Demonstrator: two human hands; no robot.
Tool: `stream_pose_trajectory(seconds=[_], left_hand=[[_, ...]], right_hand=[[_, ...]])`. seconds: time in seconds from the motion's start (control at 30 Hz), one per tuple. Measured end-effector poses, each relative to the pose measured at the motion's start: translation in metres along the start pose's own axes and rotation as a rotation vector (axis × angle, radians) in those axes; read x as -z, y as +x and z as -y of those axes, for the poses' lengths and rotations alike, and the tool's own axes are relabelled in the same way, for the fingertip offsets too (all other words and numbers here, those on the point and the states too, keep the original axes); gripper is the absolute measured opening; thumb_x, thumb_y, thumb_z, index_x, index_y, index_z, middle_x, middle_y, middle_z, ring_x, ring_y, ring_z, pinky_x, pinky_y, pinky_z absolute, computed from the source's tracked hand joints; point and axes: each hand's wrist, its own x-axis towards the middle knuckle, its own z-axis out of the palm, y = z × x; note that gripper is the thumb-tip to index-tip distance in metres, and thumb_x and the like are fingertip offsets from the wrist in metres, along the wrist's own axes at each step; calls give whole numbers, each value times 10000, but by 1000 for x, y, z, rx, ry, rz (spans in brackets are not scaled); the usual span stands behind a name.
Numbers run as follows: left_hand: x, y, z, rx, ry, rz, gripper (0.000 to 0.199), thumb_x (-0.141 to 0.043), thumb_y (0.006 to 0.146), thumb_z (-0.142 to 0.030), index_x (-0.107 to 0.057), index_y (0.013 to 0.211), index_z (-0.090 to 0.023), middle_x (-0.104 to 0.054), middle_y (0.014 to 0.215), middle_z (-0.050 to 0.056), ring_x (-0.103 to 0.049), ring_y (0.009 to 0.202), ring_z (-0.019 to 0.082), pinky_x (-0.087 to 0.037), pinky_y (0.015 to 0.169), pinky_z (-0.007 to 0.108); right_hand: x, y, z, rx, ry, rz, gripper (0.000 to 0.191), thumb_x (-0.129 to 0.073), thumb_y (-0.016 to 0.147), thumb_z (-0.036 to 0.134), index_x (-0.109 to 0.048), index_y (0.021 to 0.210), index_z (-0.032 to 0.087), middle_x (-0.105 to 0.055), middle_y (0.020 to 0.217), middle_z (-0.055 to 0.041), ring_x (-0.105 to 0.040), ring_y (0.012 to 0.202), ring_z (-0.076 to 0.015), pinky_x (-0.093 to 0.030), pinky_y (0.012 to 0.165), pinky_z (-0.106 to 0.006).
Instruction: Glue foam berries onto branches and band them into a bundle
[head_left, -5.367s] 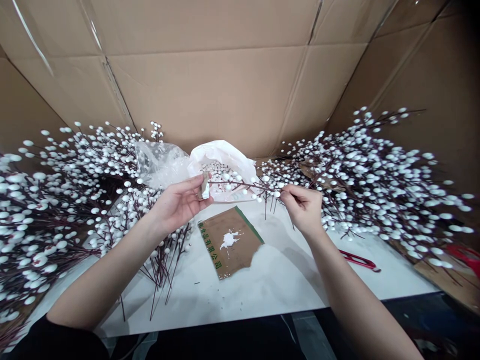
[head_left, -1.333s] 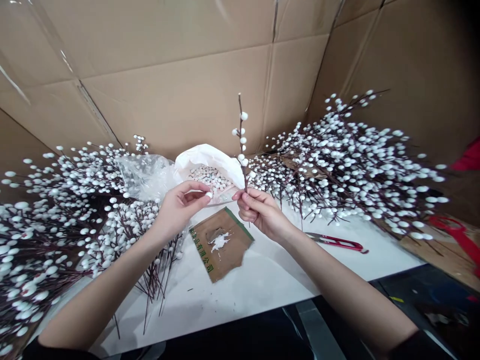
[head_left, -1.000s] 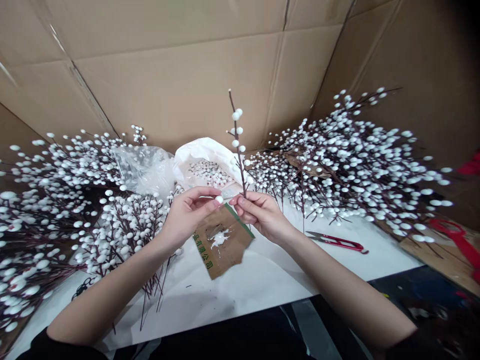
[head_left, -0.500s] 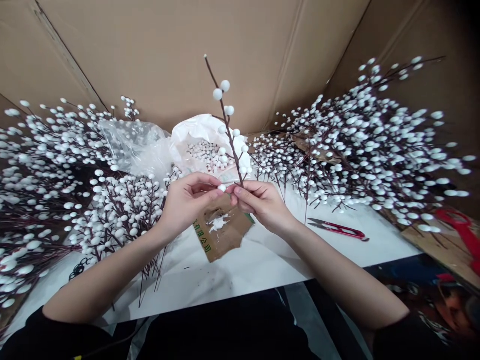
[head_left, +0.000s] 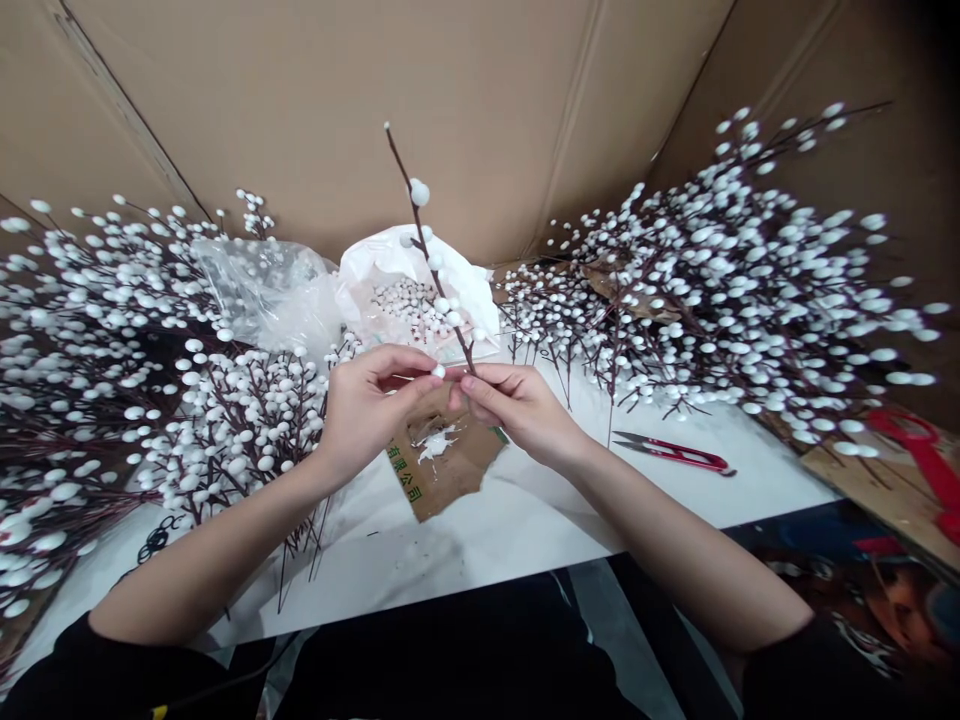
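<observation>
biggest change in the last second or so: the left hand (head_left: 365, 405) has brought its white berry (head_left: 439, 370) right up to the right hand (head_left: 529, 410), where there was a clear gap before. i'd guess berry and stem (head_left: 415, 212) are now being worked together at one spot, but whether they actually touch is too small to tell. the berry's pinched between left thumb and finger; the right fingers are closed on the stem's lower part.

stem's held up over the middle of the worktop (head_left: 525, 540), in front of the white bag (head_left: 367, 260). it was close to upright a moment ago, now its long axis slants: lower end in the right hand, tip pointing up and off toward the worktop's far left corner. below the hands there's a cardboard piece (head_left: 461, 470) with a white blotch (head_left: 435, 443), and red-handled snips (head_left: 679, 453) lie toward the right edge.
</observation>
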Motion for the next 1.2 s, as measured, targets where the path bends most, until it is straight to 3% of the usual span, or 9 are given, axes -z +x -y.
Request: stream_pose_trajectory(seconds=[0.13, 0.27, 0.4, 0.53, 0.73, 0.97, 1.2], left_hand=[[0, 2, -1, 64, -25, -7, 168, -794, 724, -273, -723, 818, -154, -738, 870, 46, -692, 817, 177, -556, 733, 254], [2, 7, 4, 255, -236, 27, 270, -841, 673, -316, -710, 849, -159, -732, 833, 29, -693, 769, 160, -568, 711, 253], [5, 9, 8, 408, -484, 69, 285, -841, 685, -288, -700, 897, -160, -731, 859, 21, -709, 844, 156, -584, 809, 273], [3, 7, 4, 502, -587, 123, 296, -833, 700, -265, -704, 944, -158, -740, 863, 35, -716, 872, 152, -584, 818, 244], [0, 5, 0, 493, -592, 172, 262, -820, 719, -271, -719, 938, -168, -740, 890, 22, -714, 864, 134, -582, 838, 226], [-1, 4, 5, 483, -582, 186, 276, -831, 700, -311, -719, 912, -174, -740, 881, 29, -718, 861, 163, -594, 852, 292], [-2, 4, 7, 473, -549, 166, 273, -843, 678, -287, -725, 891, -164, -734, 888, 13, -706, 754, 117, -596, 799, 251]], right_hand=[[-1, -1, 0, -5, 0, -17, 300, -619, 891, 424, -686, 817, 141, -542, 708, -1, -305, 534, -64, -225, 509, -239], [0, -2, 4, 14, 116, -35, 239, -627, 864, 372, -692, 880, 142, -607, 800, -31, -351, 566, -73, -263, 536, -243], [0, -1, 6, 31, 203, -64, 272, -571, 896, 395, -650, 880, 135, -623, 756, -36, -322, 511, -66, -236, 507, -248], [1, 0, 2, 63, 215, -48, 270, -623, 895, 415, -558, 815, 165, -595, 687, 14, -295, 457, -37, -196, 466, -218], [-2, -1, 1, 65, 144, -26, 303, -608, 911, 397, -544, 744, 153, -594, 682, 15, -330, 420, -17, -215, 423, -200], [-5, -2, 3, 31, 109, -27, 302, -631, 882, 409, -577, 746, 144, -621, 645, 10, -326, 385, -14, -209, 384, -189], [-4, -2, 0, 15, 92, -26, 278, -629, 883, 391, -595, 774, 137, -638, 661, -2, -341, 392, -16, -224, 378, -181]])
